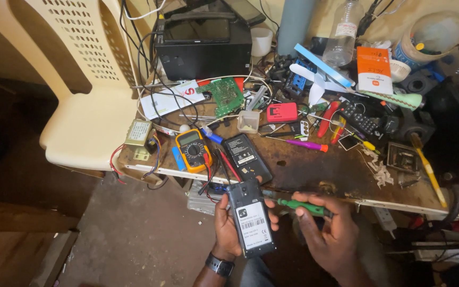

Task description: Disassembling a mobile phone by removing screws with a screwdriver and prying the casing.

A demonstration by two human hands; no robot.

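Observation:
My left hand [226, 228] holds a small black mobile phone [251, 218] with its back open and a white label showing. My right hand [329, 234] grips a green-handled screwdriver [305, 206], whose tip points left toward the upper edge of the phone. Both hands hover just in front of the workbench's front edge. A second opened phone [246, 157] lies on the bench just above them, beside a yellow multimeter [193, 149] with red and black leads.
The worn wooden workbench [314, 170] is crowded: a green circuit board [224, 95], black box [203, 48], red block [281, 112], remote [359, 119], plastic bottle [343, 32], pliers, several screwdrivers. A cream plastic chair [86, 79] stands left. Concrete floor lies below.

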